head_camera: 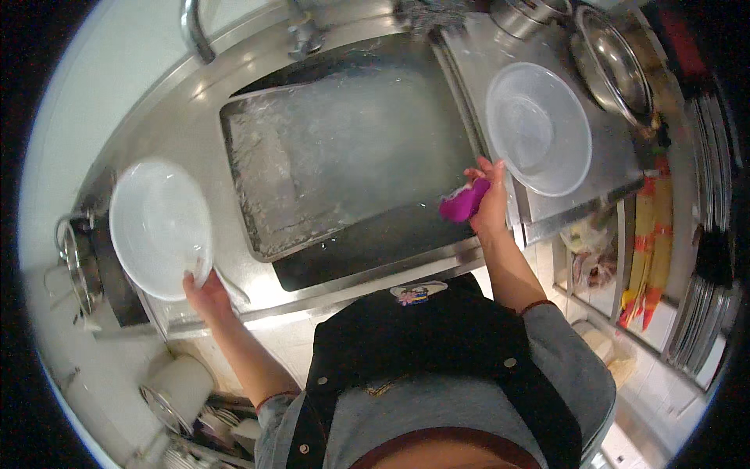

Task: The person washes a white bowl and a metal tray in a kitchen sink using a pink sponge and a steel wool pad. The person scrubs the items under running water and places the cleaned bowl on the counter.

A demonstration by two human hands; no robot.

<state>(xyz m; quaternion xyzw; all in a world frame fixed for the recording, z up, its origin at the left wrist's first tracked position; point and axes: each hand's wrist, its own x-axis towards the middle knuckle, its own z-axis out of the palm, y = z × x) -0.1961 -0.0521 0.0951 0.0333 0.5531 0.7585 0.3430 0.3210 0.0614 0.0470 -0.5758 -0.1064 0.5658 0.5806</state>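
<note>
My left hand [209,291] grips the near rim of a white plastic bowl [158,228] over the steel counter left of the sink. A purple sponge or cloth [464,201] is held in my right hand [491,196], above the sink's right near edge. Between the hands, a large rectangular metal tray [252,231] lies in the sink, with cloudy water [387,129] over most of it. Right of the sink, close to my right hand, stands a translucent plastic bowl [539,129].
Behind the sink are a faucet [304,38] and a curved metal spout [196,32]. A steel basin [612,67] and a steel pot [527,17] stand at the back right. Shelves with bagged items [592,264] are below right; a white bucket [179,390] is below left.
</note>
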